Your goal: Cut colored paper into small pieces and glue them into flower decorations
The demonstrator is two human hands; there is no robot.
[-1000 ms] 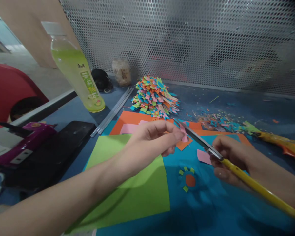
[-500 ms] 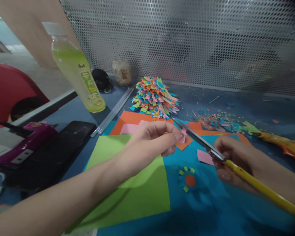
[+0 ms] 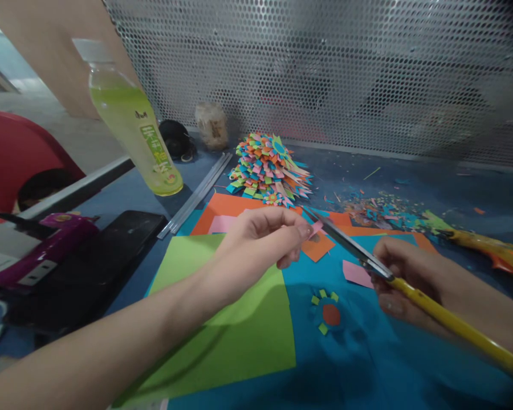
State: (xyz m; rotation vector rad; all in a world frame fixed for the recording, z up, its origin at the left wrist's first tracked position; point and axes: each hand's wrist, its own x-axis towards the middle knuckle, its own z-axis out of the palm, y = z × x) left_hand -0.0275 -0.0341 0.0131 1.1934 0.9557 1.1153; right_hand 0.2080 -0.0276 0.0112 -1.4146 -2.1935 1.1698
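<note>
Between thumb and fingertips my left hand (image 3: 267,236) pinches a small strip of pink paper (image 3: 317,228). My right hand (image 3: 414,285) is closed on yellow-handled scissors (image 3: 346,239), whose blades point up and left, close beside the strip. Below lies a paper flower (image 3: 331,314) with an orange centre, a blue ring and a few green tabs. A pink paper piece (image 3: 357,273) rests on the blue sheet (image 3: 342,370) near my right fingers. Under my left forearm is a green sheet (image 3: 248,336), and an orange scrap (image 3: 318,247) sits behind the strip.
A cone of colourful paper flowers (image 3: 267,168) stands at the back. Paper scraps (image 3: 380,210) and a yellow glue gun (image 3: 491,250) are to the right. Leftward are clear glue sticks (image 3: 196,193), a tilted-looking drink bottle (image 3: 132,125), a black phone (image 3: 123,239) and a purple power strip (image 3: 55,239).
My left hand has shifted slightly left, and the pink strip in it now shows shorter and at a slant. The scissors have barely moved.
</note>
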